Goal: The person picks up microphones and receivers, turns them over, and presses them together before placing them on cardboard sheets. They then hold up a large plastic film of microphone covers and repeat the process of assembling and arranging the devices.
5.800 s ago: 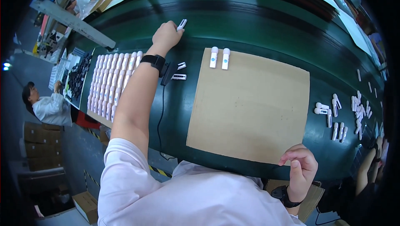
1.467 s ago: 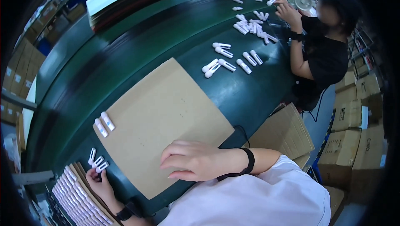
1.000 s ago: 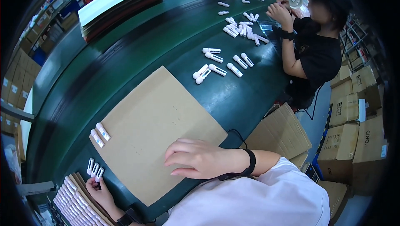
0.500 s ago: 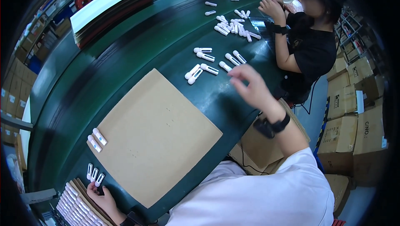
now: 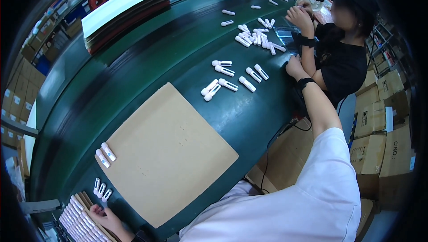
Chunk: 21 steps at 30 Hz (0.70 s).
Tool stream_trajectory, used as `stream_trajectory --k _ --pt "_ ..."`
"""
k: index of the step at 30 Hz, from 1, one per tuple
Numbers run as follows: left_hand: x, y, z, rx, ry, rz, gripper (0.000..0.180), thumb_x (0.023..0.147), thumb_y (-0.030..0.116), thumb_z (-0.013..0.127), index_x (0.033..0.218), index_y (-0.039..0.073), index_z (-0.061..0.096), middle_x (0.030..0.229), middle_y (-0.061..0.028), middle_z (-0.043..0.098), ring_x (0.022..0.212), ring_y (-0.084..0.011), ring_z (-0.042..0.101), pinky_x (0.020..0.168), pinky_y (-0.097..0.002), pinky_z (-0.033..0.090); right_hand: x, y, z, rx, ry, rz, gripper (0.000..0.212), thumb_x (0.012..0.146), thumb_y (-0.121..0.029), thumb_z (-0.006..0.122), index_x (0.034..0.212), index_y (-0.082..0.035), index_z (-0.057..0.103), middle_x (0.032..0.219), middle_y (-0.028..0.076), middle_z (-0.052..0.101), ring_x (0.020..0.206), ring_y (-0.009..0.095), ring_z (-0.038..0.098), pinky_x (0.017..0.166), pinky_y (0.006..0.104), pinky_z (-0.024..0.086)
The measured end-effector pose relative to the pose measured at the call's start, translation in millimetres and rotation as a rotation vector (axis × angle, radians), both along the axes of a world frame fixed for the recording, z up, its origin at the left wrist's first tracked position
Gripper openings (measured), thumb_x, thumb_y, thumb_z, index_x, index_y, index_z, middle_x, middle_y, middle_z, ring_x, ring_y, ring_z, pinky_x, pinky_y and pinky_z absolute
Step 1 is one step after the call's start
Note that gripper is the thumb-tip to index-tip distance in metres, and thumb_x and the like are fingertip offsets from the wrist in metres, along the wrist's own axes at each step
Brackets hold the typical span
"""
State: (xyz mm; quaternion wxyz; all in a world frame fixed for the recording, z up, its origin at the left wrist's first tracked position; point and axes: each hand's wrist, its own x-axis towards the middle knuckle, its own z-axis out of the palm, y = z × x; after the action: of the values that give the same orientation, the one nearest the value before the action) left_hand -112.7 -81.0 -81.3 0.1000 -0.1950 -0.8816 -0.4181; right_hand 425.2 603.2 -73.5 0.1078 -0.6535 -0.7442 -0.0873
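My left hand (image 5: 107,219) is at the lower left, fingers loosely curled and apart, with nothing visible in them. It lies beside a packed stack of pale rods (image 5: 80,222) with cardboard dividers, just below three small white rods (image 5: 102,190) with rounded heads and dark slots. My right arm reaches far to the right; my right hand (image 5: 295,67) is at the table edge beside a co-worker's arm, its fingers too small and hidden to read. Two similar rods (image 5: 105,154) rest on the left corner of a flat cardboard sheet (image 5: 169,157). Several loose rods (image 5: 229,79) lie beyond the sheet.
A co-worker (image 5: 343,45) in black sits at the right, both hands raised near a lamp. More rods (image 5: 256,39) are heaped before them. Stacked boards (image 5: 129,12) stand on the far side of the curved green table (image 5: 80,121). Cartons (image 5: 379,121) line the right.
My right hand has moved from above the loose rods farther right to the table edge by the co-worker. My left hand has drawn back slightly from the three rods. The view has shifted a little.
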Motion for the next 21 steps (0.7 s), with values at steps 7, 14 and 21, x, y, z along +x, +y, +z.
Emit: stream_trajectory --k 7,14,21 --pt "10 -34 33 0.203 0.362 0.146 0.018 0.083 -0.003 0.051 0.101 0.001 0.052 0.099 -0.0074 0.051 0.089 -0.0174 0.051 0.081 -0.0261 0.044 -26 9 21 -0.290 -0.100 -0.242 0.036 0.086 -0.005 0.048 0.120 0.005 0.054 0.122 0.028 0.054 0.120 0.043 0.047 0.104 0.0432 0.036" --pt "82 23 118 0.166 0.590 0.157 0.014 0.085 0.002 0.059 0.096 -0.002 0.053 0.093 -0.0113 0.055 0.085 -0.0222 0.053 0.084 -0.0327 0.044 0 31 10 -0.266 -0.121 -0.066 0.024 0.085 -0.006 0.047 0.098 0.001 0.066 0.113 0.025 0.061 0.105 0.040 0.059 0.089 0.0440 0.049" --pt "113 68 148 0.305 0.656 -0.048 0.012 0.085 0.002 0.062 0.092 -0.004 0.055 0.088 -0.0118 0.056 0.081 -0.0229 0.054 0.079 -0.0340 0.046 18 27 9 -0.044 -0.200 -0.045 0.020 0.084 -0.006 0.048 0.089 0.003 0.065 0.093 0.024 0.065 0.090 0.042 0.063 0.082 0.0462 0.050"
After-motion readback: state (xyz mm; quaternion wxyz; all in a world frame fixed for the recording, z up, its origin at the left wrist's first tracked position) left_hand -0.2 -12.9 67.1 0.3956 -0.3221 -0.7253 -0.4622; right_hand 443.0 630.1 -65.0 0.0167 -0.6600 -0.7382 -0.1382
